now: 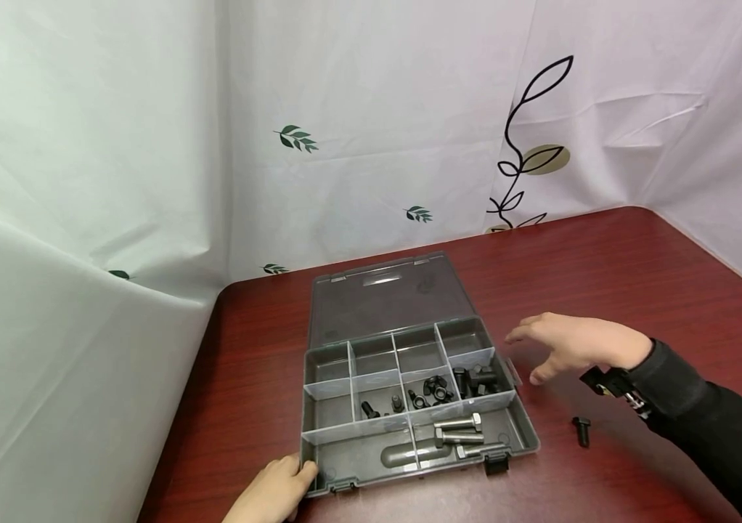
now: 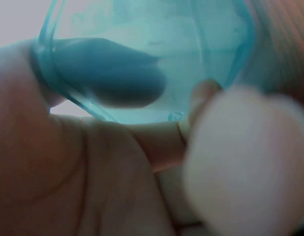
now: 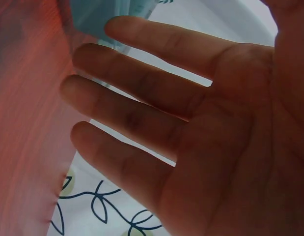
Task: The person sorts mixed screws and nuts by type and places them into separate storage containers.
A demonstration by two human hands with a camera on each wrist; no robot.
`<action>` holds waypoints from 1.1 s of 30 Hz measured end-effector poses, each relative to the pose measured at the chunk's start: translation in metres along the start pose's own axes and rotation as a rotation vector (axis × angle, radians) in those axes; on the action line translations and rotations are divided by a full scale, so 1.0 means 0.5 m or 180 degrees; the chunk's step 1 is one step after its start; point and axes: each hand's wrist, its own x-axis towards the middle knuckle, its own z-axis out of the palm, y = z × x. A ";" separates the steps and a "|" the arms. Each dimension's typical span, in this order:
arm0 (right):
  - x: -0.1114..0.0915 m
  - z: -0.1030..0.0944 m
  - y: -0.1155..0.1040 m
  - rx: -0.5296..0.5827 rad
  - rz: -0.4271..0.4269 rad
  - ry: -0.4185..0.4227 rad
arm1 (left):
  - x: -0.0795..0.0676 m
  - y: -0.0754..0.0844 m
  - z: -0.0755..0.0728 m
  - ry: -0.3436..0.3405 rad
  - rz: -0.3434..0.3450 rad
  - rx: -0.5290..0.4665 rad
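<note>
A grey see-through compartment box [image 1: 345, 428] lies on the table with its lid folded back. My left hand [image 1: 274, 488] grips its near left corner, thumb over the wall and fingers outside; in the left wrist view the thumb shows through the clear plastic [image 2: 191, 59]. Silver hex bolts [image 1: 459, 437] lie in the near right compartment. Several black bolts [image 1: 369, 410], black wing nuts [image 1: 435, 385] and thicker black fasteners [image 1: 480, 379] fill the middle row. To the right of the box my right hand [image 1: 573, 341] hovers with fingers spread, its palm bare [image 3: 215, 132].
One black bolt [image 1: 582, 431] lies loose on the red-brown table [image 1: 613, 276], below the right wrist. The box lid [image 1: 387, 301] lies flat behind the box. White patterned cloth [image 1: 371, 145] hangs behind and along both sides of the table.
</note>
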 end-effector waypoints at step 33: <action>-0.082 0.111 0.001 0.0280 -0.0253 -0.0337 | 0.002 -0.004 0.002 0.0072 0.0064 0.0126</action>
